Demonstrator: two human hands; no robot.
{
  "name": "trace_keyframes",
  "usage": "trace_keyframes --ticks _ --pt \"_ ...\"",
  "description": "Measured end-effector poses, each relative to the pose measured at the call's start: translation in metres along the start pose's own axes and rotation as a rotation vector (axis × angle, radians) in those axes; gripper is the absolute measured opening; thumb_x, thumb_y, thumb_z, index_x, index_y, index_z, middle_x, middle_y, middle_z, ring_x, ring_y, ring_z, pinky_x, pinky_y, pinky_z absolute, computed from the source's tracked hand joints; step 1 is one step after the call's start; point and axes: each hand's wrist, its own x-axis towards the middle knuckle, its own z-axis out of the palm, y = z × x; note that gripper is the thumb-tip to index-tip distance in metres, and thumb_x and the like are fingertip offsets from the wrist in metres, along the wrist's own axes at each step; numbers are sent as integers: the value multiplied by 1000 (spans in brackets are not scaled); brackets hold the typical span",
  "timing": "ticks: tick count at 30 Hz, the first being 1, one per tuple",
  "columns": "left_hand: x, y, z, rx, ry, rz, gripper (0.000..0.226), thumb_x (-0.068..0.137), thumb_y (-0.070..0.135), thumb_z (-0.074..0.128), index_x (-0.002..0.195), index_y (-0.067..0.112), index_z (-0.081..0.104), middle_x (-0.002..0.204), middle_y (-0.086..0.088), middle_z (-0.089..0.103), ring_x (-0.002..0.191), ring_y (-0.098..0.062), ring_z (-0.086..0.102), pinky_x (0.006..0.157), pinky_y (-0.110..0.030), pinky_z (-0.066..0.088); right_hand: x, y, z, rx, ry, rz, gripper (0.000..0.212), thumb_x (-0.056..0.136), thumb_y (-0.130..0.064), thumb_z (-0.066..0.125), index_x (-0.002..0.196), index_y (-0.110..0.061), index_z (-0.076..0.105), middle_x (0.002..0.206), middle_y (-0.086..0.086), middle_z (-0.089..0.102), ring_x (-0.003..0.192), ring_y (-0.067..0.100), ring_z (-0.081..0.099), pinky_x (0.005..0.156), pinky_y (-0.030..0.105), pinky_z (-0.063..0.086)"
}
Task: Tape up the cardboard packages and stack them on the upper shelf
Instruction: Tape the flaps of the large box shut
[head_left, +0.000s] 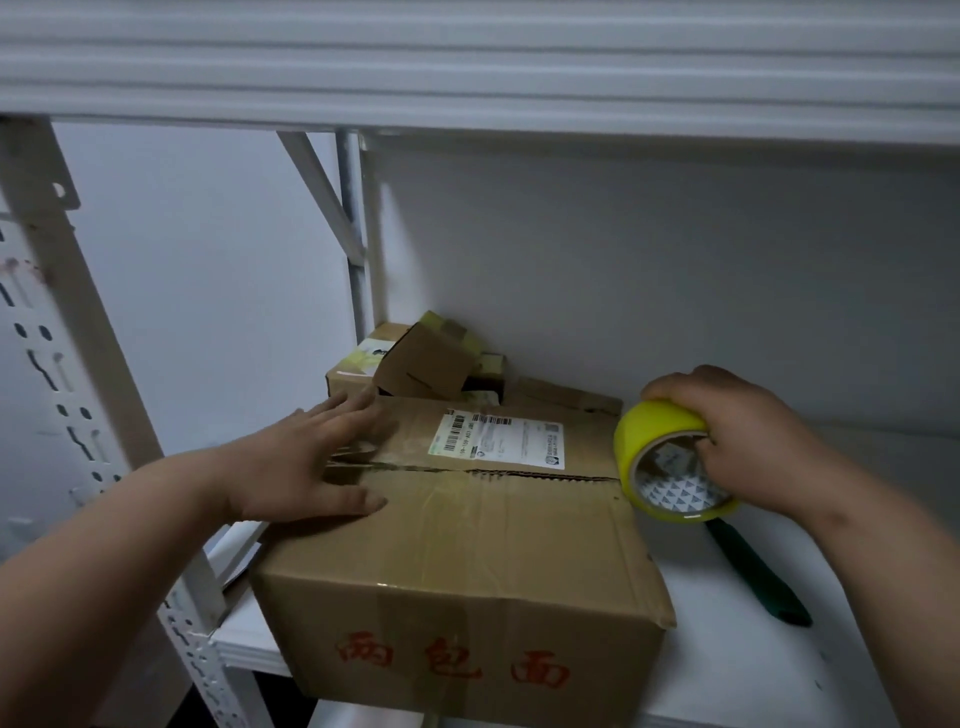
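Note:
A large brown cardboard box (467, 561) with red characters on its front and a white shipping label on top sits on the white shelf board (737, 649). Its top flaps meet at a centre seam. My left hand (317, 457) lies flat with straight fingers on the left end of the seam. My right hand (737, 436) grips a yellow tape roll (660, 457) at the box's right edge, fingers hooked through its core. A strip of tape seems to run along the seam from the roll to my left hand.
Smaller cardboard boxes (421, 364) lie jumbled behind the big box against the white wall. A dark green-handled tool (758, 577) lies on the shelf right of the box. The upper shelf (467, 67) spans overhead. A perforated white upright (67, 364) stands at left.

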Motion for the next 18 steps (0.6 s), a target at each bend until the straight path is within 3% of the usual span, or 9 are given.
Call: trace_keyframes --ticks 4,8,13,18 --pt "6 27 11 143 23 29 116 62 96 23 155 37 -13 159 18 -18 146 -3 -18 118 -29 -11 -4 0 1 35 52 -9 66 71 14 60 125 -22 63 104 0 48 98 28 52 77 33 42" --pt "7 38 22 107 -19 48 127 52 105 25 152 40 -19 158 21 -16 144 -1 -20 121 -35 -12 -8 1 1 62 76 -9 66 72 14 60 126 -23 63 104 -2 46 95 18 44 76 28 34" --pt "9 36 29 90 14 -7 130 49 107 25 152 41 -19 164 17 -3 150 -5 -6 123 -37 -8 -9 5 3 87 88 -14 69 71 16 59 126 -25 64 105 -2 49 98 22 50 77 30 39" --pt "8 39 27 95 15 -12 123 56 103 29 150 43 -22 164 15 -2 151 -10 -4 120 -34 -12 -15 7 2 198 116 -29 75 71 19 57 118 -39 62 100 0 55 90 18 51 70 16 37"
